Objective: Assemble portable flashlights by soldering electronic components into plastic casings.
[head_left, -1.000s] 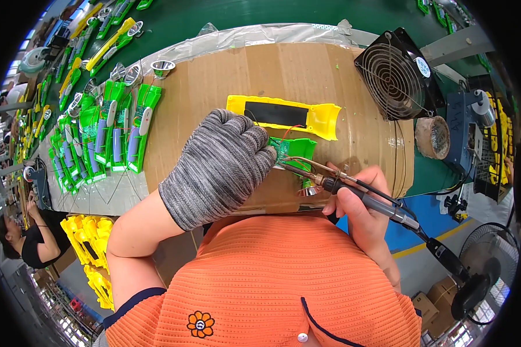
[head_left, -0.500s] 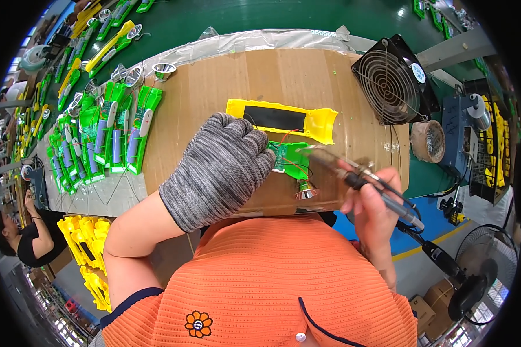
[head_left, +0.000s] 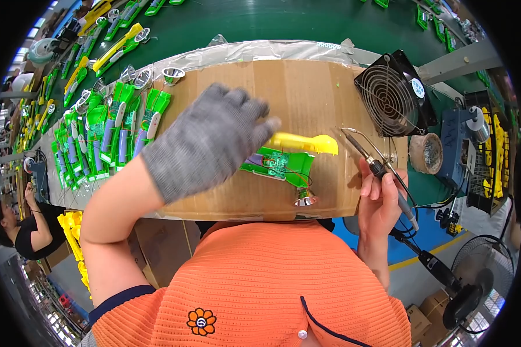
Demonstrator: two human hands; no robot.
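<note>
A striped grey glove covers my left hand [head_left: 214, 136], which is blurred. Its fingers curl around the left end of a yellow plastic shell [head_left: 309, 143], now on its edge. Below it, on the cardboard, lies a green flashlight half [head_left: 298, 166] with a circuit board [head_left: 279, 165] and thin wires; its left end goes under my left hand. A silvery reflector cup [head_left: 305, 198] hangs by wires at its right end. My bare right hand [head_left: 381, 199] grips a soldering iron [head_left: 379, 169] with a thin curved metal tube alongside. Its tip points up and left, away from the green half.
Several green halves with batteries and reflectors [head_left: 107, 130] lie at the left of the cardboard sheet [head_left: 214, 202]. A black fan [head_left: 392, 95], a tape roll [head_left: 426, 153] and a blue soldering station [head_left: 454, 147] stand at the right. Another person [head_left: 32, 222] sits far left.
My left hand has moved up and left, and the yellow shell has turned onto its edge, hiding its black pad. The soldering iron has drawn back right, away from the circuit board.
</note>
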